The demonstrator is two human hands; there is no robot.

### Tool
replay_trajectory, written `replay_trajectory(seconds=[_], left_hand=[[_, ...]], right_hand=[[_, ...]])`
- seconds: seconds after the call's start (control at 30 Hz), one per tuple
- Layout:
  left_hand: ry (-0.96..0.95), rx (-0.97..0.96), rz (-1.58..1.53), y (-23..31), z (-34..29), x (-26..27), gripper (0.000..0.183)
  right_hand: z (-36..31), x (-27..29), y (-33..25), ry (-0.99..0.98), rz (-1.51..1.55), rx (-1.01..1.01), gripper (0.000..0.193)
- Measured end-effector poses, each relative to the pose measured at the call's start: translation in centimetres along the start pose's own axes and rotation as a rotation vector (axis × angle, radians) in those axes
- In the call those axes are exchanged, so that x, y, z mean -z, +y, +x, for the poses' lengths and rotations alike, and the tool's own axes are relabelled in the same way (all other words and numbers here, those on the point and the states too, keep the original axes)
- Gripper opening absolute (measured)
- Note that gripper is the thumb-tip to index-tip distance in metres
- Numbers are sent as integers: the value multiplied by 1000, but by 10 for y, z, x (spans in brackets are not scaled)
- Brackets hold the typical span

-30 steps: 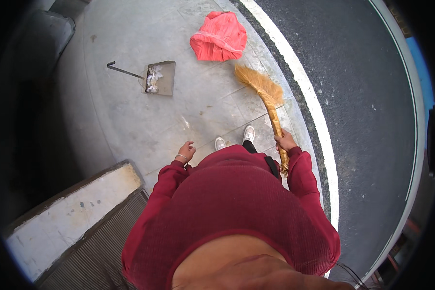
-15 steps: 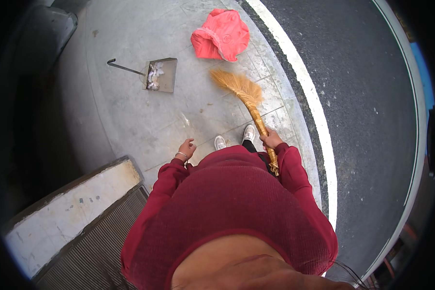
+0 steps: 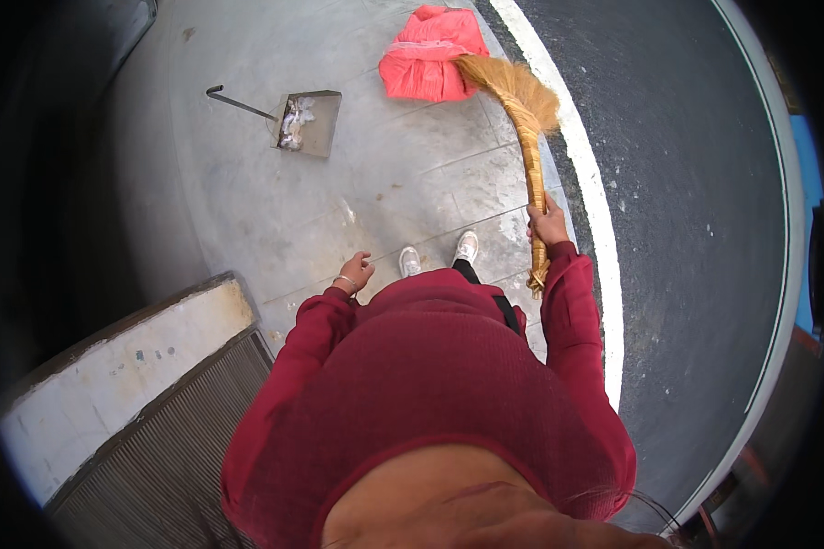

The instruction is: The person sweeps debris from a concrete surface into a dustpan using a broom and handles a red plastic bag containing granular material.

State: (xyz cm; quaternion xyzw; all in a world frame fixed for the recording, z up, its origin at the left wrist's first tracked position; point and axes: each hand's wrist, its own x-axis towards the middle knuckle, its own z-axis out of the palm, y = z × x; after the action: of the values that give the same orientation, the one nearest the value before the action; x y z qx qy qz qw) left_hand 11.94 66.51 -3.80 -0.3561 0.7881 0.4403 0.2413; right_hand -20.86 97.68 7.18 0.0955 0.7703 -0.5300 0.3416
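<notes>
My right hand (image 3: 548, 224) grips the handle of a straw broom (image 3: 532, 151), fingers wrapped round it. The broom points away from me, and its tan bristles fan out beside a coral-pink plastic bag (image 3: 430, 57), overlapping the bag's right side in view. Empty, my left hand (image 3: 355, 271) hangs by my side with its fingers loosely bent, a bracelet at the wrist. Farther off to the left, a metal dustpan (image 3: 320, 131) with a long dark handle lies on the pavement, with crumpled whitish litter in it.
Grey paving (image 3: 275, 210) reaches from my feet to a curved edge. Beyond that on the right are a white painted line (image 3: 606, 247) and dark asphalt (image 3: 696, 229). A low pale wall (image 3: 137, 361) with ribbed metal stands at my near left.
My right hand has swung the broom to the right and farther out, bringing its bristles to the pink bag. The bag's visible shape has changed. My left hand stays low at my side.
</notes>
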Motion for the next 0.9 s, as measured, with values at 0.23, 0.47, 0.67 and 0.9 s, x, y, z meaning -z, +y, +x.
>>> replay_trajectory(seconds=[0.23, 0.47, 0.67, 0.9], left_hand=[[30, 25, -12, -7, -8, 10, 42], [-27, 64, 17, -4, -13, -4, 42], [-4, 31, -23, -7, -9, 2, 45], [6, 111, -41, -13, -18, -6, 45]], right_hand=[[17, 11, -3, -16, 139, -32, 36], [5, -42, 42, -111, 22, -155, 26], [-23, -20, 72, -245, -1, -271, 34], [6, 42, 64, -165, -13, -284, 42]])
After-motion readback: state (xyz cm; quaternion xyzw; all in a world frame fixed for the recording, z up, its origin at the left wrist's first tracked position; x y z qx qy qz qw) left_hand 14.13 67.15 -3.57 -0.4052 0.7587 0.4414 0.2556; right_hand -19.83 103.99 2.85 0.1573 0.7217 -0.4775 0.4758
